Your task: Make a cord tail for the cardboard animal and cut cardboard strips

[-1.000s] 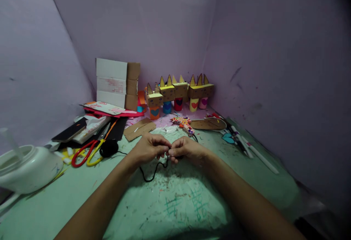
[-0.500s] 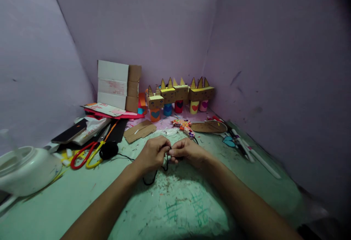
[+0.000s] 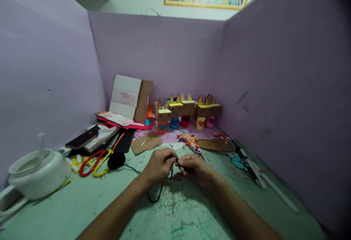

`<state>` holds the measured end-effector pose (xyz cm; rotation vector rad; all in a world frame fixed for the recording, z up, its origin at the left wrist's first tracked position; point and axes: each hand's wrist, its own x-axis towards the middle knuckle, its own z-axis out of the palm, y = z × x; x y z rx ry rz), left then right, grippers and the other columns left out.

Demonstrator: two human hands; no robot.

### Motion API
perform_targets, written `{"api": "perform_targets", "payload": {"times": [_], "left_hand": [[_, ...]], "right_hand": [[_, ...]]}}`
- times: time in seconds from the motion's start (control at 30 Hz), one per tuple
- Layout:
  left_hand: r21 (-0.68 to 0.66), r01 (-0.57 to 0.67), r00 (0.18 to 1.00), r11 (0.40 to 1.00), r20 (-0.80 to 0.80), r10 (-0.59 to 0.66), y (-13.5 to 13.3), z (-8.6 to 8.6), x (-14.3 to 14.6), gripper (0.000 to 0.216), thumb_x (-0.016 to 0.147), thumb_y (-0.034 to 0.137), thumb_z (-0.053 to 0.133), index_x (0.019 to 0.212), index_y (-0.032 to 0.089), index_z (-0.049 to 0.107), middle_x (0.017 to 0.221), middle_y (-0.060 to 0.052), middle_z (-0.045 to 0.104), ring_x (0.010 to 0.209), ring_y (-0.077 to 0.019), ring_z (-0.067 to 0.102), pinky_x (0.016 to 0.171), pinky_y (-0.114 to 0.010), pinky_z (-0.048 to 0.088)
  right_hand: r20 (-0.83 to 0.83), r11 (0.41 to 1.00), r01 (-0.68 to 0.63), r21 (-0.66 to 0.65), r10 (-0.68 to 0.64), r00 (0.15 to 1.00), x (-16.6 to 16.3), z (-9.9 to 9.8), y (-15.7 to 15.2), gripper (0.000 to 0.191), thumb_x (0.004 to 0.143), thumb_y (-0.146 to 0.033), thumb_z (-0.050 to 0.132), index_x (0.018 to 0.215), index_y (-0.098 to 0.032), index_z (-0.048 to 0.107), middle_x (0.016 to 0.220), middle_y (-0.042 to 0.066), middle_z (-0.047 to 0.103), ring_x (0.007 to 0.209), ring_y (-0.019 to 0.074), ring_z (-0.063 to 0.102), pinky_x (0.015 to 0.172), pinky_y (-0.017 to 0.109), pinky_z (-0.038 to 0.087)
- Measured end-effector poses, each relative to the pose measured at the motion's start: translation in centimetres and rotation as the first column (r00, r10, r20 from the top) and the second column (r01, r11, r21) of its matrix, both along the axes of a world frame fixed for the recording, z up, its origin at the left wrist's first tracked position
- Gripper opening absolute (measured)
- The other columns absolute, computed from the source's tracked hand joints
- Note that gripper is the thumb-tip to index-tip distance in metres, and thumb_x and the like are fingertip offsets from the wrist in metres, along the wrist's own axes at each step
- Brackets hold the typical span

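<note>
My left hand (image 3: 160,165) pinches black yarn (image 3: 155,200) between thumb and fingers above the middle of the table. Fingertip to fingertip with it, my right hand (image 3: 196,167) is closed on the same yarn, and a small dark bit shows under its fingers. What exactly lies between the fingertips is too small to make out. A loose loop of yarn hangs below my left hand. From there a strand runs left to a black yarn ball (image 3: 116,160), which lies against the yellow handle of the scissors (image 3: 102,163).
A white teapot-shaped pot (image 3: 41,174) stands at left. Behind are folded cardboard (image 3: 126,95), cardboard-headed figures (image 3: 175,110) and a flat cardboard piece (image 3: 146,143). A patterned glue gun (image 3: 192,143) lies beyond my hands. Pens (image 3: 251,168) line the right wall.
The camera view has tilted up, so a framed picture on the wall now shows. Both hands stay together on the yarn, with slight finger movement.
</note>
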<state>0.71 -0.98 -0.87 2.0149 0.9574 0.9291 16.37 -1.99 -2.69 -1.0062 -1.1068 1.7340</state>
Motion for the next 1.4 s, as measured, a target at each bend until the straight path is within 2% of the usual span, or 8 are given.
{"api": "perform_targets", "payload": {"times": [0.13, 0.37, 0.5, 0.67, 0.83, 0.97, 1.23, 1.4], "left_hand": [[-0.257, 0.075, 0.986, 0.963, 0.160, -0.034, 0.8, -0.5, 0.0, 0.023, 0.077, 0.027, 0.045, 0.092, 0.013, 0.056, 0.055, 0.004, 0.051, 0.041, -0.0076, 0.045, 0.040, -0.018, 0.034], [-0.409, 0.060, 0.969, 0.911, 0.242, 0.044, 1.1, 0.0, -0.3, 0.039, 0.067, 0.034, 0.052, 0.096, 0.008, 0.057, 0.083, -0.004, 0.058, 0.037, -0.0026, 0.044, 0.033, -0.016, 0.027], [-0.458, 0.100, 0.978, 0.883, 0.209, -0.003, 0.7, 0.2, -0.5, 0.043, 0.062, 0.024, 0.054, 0.100, 0.005, 0.060, 0.059, 0.001, 0.057, 0.036, -0.0055, 0.043, 0.035, -0.018, 0.030], [-0.292, 0.160, 0.979, 0.943, 0.171, -0.113, 0.4, -0.1, -0.4, 0.031, 0.061, 0.010, 0.052, 0.086, 0.012, 0.071, 0.050, 0.003, 0.053, 0.042, -0.0064, 0.042, 0.043, -0.018, 0.035], [-0.117, 0.098, 0.994, 0.988, 0.065, -0.091, 0.3, 0.0, -0.5, 0.022, 0.067, 0.017, 0.056, 0.081, 0.014, 0.072, 0.061, -0.002, 0.060, 0.048, -0.0096, 0.050, 0.046, -0.019, 0.039], [0.043, 0.153, 0.988, 0.987, 0.024, -0.154, 0.1, 0.5, -0.7, 0.024, 0.071, 0.013, 0.053, 0.086, 0.017, 0.071, 0.067, -0.003, 0.063, 0.054, -0.0104, 0.054, 0.052, -0.019, 0.041], [-0.173, 0.119, 0.989, 0.978, 0.109, -0.101, 0.2, -0.3, -0.6, 0.011, 0.065, 0.014, 0.057, 0.069, 0.011, 0.066, 0.051, 0.000, 0.055, 0.043, -0.0092, 0.048, 0.042, -0.020, 0.037], [-0.005, 0.102, 0.995, 0.995, 0.006, -0.102, 0.4, -0.8, -0.8, 0.014, 0.063, 0.005, 0.051, 0.066, 0.012, 0.063, 0.052, 0.001, 0.055, 0.046, -0.0092, 0.050, 0.046, -0.019, 0.037]], "right_hand": [[0.069, 0.992, 0.095, 0.082, -0.100, 0.993, 0.0, 0.2, 0.1, 0.018, 0.053, -0.030, 0.064, 0.054, -0.012, 0.061, 0.042, -0.003, 0.048, 0.041, 0.0073, 0.039, 0.052, 0.026, 0.040], [0.252, 0.946, 0.127, 0.298, -0.206, 0.945, 0.1, 0.1, 0.2, 0.019, 0.057, -0.027, 0.058, 0.042, -0.015, 0.058, 0.041, -0.001, 0.047, 0.044, 0.0095, 0.037, 0.047, 0.024, 0.029], [0.351, 0.900, 0.119, 0.418, -0.281, 0.893, 0.0, 0.6, -0.1, 0.013, 0.056, -0.024, 0.061, 0.045, -0.017, 0.062, 0.044, -0.002, 0.049, 0.048, 0.0107, 0.038, 0.048, 0.024, 0.027], [0.433, 0.848, -0.016, 0.530, -0.255, 0.864, 0.1, 0.7, -0.3, 0.019, 0.062, -0.030, 0.058, 0.049, -0.016, 0.063, 0.048, -0.001, 0.051, 0.051, 0.0124, 0.043, 0.050, 0.024, 0.031], [0.410, 0.871, -0.045, 0.489, -0.184, 0.893, 0.3, 0.2, 0.0, 0.021, 0.064, -0.033, 0.060, 0.053, -0.016, 0.062, 0.046, -0.002, 0.048, 0.047, 0.0104, 0.040, 0.047, 0.023, 0.030], [0.352, 0.899, -0.030, 0.437, -0.140, 0.926, 0.3, 0.5, -0.2, 0.024, 0.062, -0.036, 0.063, 0.050, -0.015, 0.061, 0.044, -0.002, 0.049, 0.044, 0.0091, 0.040, 0.047, 0.023, 0.031], [0.347, 0.938, -0.048, 0.342, -0.079, 0.934, 0.2, 0.5, -0.3, 0.022, 0.056, -0.034, 0.070, 0.049, -0.016, 0.061, 0.041, -0.004, 0.049, 0.040, 0.0079, 0.040, 0.044, 0.022, 0.030], [0.336, 0.947, -0.064, 0.313, -0.047, 0.941, 0.2, 0.4, -0.2, 0.016, 0.055, -0.029, 0.069, 0.051, -0.015, 0.063, 0.038, -0.004, 0.048, 0.038, 0.0072, 0.039, 0.043, 0.021, 0.030]]}}
